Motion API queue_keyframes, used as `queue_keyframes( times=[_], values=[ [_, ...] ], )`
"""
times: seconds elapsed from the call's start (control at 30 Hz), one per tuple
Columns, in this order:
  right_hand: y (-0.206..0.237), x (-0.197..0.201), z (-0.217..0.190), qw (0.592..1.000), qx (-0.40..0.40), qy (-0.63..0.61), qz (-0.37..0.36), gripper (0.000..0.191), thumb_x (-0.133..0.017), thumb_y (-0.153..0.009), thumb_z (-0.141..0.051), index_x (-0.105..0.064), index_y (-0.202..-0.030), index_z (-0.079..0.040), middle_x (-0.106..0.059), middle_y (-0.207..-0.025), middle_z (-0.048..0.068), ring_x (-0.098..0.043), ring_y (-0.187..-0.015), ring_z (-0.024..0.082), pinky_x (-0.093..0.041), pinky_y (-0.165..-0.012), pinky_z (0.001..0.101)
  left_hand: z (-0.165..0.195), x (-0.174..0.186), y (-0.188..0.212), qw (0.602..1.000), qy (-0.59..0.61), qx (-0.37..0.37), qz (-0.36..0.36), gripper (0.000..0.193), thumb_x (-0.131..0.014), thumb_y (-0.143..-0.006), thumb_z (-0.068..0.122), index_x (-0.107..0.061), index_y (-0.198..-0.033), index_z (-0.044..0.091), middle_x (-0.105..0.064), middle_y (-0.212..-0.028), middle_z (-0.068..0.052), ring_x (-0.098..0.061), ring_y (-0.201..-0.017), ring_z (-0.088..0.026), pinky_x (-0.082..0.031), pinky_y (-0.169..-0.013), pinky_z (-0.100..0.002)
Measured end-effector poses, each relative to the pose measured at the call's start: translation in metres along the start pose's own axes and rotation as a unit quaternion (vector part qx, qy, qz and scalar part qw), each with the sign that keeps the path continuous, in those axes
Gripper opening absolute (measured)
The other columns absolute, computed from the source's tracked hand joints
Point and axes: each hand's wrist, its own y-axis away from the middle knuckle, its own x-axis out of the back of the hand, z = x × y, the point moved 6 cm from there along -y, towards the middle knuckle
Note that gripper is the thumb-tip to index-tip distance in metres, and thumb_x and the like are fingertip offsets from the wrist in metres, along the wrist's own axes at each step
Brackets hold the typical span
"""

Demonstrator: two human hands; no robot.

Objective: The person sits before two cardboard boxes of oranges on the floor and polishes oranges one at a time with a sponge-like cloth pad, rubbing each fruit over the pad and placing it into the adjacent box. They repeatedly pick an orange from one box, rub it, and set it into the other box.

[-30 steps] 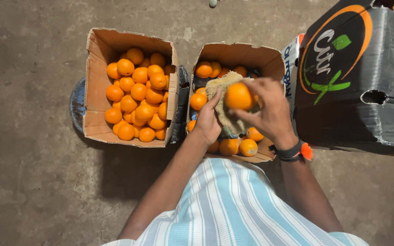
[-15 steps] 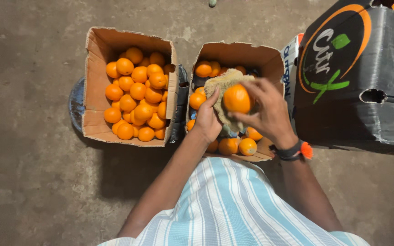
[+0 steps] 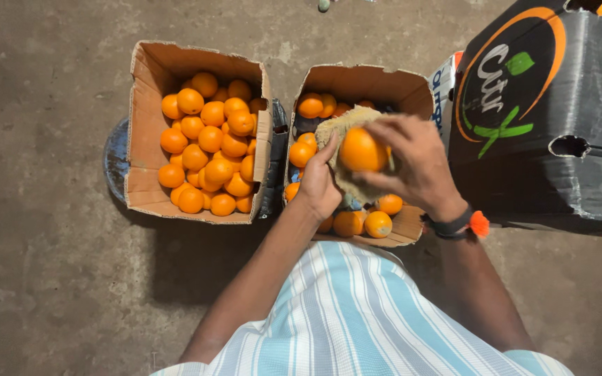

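Leftmost, a cardboard box [image 3: 149, 132] sits on the concrete floor [image 3: 43, 230], filled nearly to its rim with oranges [image 3: 207, 150]. Just beside it, walls almost touching, a second cardboard box [image 3: 377, 80] holds fewer fruit. Over this second box: left hand [image 3: 318, 182], fingers flat and together, backing a tan cloth [image 3: 346, 129]. Right hand [image 3: 412, 163] has thumb and fingertips clamped on one orange [image 3: 361, 150], pressed against the cloth. The orange lies between the hands, right hand on top and nearer; round, no long axis. A dark band with an orange tag [image 3: 465, 224] is on the right wrist. Right edge: a tall dark printed carton [image 3: 559, 125] stands close, limiting room rightward; open floor to the left and ahead.
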Motion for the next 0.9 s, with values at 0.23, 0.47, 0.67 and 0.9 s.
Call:
queue_keyframes(
  times=[0.23, 0.47, 0.67, 0.9],
  values=[
    [0.004, -0.003, 0.000, 0.988, -0.063, -0.131, 0.058, 0.069, -0.093, -0.076, -0.023, -0.063, -0.136, -0.007, -0.059, -0.133, 0.013, -0.058, -0.122, 0.032, -0.049, -0.103, 0.0422, -0.005, 0.012, -0.004, 0.999, 0.007, -0.005, 0.044, 0.053, -0.044, -0.109, 0.045, -0.050, -0.146, 0.008, -0.062, -0.139, -0.011, -0.059, -0.128, -0.027, -0.045, -0.113, -0.045],
    [0.003, -0.019, -0.001, 0.994, -0.062, -0.088, 0.033, 0.065, -0.096, -0.070, -0.024, -0.068, -0.125, -0.004, -0.069, -0.116, 0.013, -0.063, -0.106, 0.030, -0.050, -0.094, 0.0416, 0.002, 0.013, -0.002, 1.000, 0.000, 0.007, 0.029, 0.055, -0.045, -0.108, 0.048, -0.051, -0.142, 0.005, -0.063, -0.135, -0.012, -0.060, -0.125, -0.028, -0.047, -0.111, -0.045],
    [0.009, -0.013, 0.017, 0.954, -0.183, -0.156, 0.179, 0.059, -0.092, -0.082, -0.022, -0.061, -0.127, -0.002, -0.064, -0.121, 0.011, -0.066, -0.110, 0.024, -0.056, -0.096, 0.0339, 0.003, 0.012, -0.004, 0.999, 0.003, -0.034, 0.030, 0.050, -0.047, -0.109, 0.041, -0.051, -0.145, 0.006, -0.062, -0.139, -0.010, -0.059, -0.129, -0.024, -0.046, -0.113, -0.042],
    [0.008, -0.031, -0.003, 0.988, -0.086, -0.100, 0.084, 0.069, -0.095, -0.072, -0.015, -0.064, -0.133, -0.006, -0.058, -0.124, 0.015, -0.064, -0.113, 0.028, -0.055, -0.092, 0.0374, 0.011, 0.013, -0.013, 0.999, 0.053, 0.008, -0.006, 0.057, -0.047, -0.110, 0.047, -0.052, -0.143, 0.001, -0.062, -0.137, -0.014, -0.060, -0.125, -0.028, -0.048, -0.108, -0.044]
  ],
)
